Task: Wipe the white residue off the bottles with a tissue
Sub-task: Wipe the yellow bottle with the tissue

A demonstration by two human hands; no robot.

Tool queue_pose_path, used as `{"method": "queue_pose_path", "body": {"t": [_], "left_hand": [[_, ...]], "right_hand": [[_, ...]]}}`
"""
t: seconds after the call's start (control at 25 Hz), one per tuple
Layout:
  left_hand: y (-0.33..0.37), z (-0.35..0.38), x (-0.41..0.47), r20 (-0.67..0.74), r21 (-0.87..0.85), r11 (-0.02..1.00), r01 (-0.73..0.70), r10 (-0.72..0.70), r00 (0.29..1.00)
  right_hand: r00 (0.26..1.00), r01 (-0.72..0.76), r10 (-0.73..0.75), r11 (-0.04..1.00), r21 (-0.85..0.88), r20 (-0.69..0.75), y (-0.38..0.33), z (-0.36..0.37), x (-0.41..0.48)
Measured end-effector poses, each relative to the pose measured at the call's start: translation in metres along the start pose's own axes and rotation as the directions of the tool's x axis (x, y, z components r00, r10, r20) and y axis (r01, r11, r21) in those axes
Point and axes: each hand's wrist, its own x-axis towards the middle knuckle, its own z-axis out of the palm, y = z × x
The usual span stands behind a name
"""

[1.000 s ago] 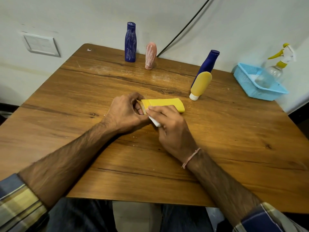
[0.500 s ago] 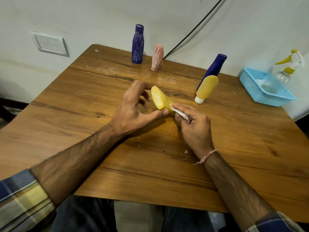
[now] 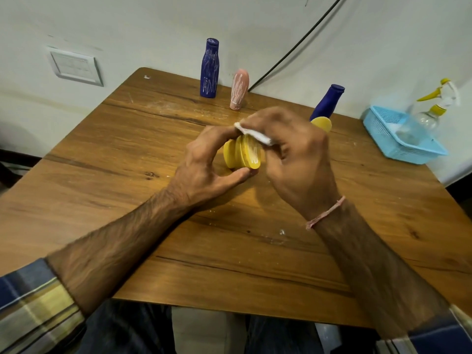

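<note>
My left hand [image 3: 204,162] holds a yellow bottle [image 3: 242,155] between thumb and fingers above the middle of the wooden table [image 3: 127,175], its end turned toward me with white streaks on it. My right hand [image 3: 296,159] pinches a white tissue [image 3: 252,134] against the top of that bottle. At the back stand a dark blue bottle [image 3: 210,69] and a pink bottle [image 3: 238,89], both streaked white. Another blue bottle [image 3: 328,102] and a second yellow bottle [image 3: 322,123] show behind my right hand, partly hidden.
A light blue plastic basket [image 3: 398,139] sits at the table's right edge, with a clear spray bottle [image 3: 431,108] lying in it. A black cable [image 3: 293,47] runs down the wall behind the table. A wall switch plate [image 3: 75,66] is at the left.
My left hand lifted the yellow bottle off the table and turned its end toward me. My right hand rose with the tissue from the bottle's side to its top.
</note>
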Motion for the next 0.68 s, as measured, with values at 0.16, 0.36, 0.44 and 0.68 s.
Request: {"method": "queue_pose_path", "body": {"t": [0.16, 0.36, 0.44, 0.68], "left_hand": [[0.001, 0.0, -0.001, -0.021, -0.006, 1.0, -0.022, 0.022, 1.0], [-0.002, -0.002, 0.001, -0.013, -0.023, 0.999, 0.032, -0.033, 0.999], [-0.004, -0.002, 0.001, -0.02, -0.009, 0.999, 0.041, -0.041, 0.999], [-0.001, 0.002, 0.002, -0.04, -0.008, 1.0, 0.022, -0.022, 0.999]], "right_hand": [[0.998, 0.05, -0.045, 0.991, -0.124, 0.043, -0.008, 0.007, -0.017], [0.998, 0.044, -0.035, 0.98, -0.196, 0.047, -0.009, 0.007, -0.041], [0.996, 0.047, -0.032, 0.981, -0.188, 0.078, -0.011, 0.001, -0.05], [0.997, 0.017, -0.031, 0.984, -0.179, -0.072, -0.012, -0.007, -0.021]]}}
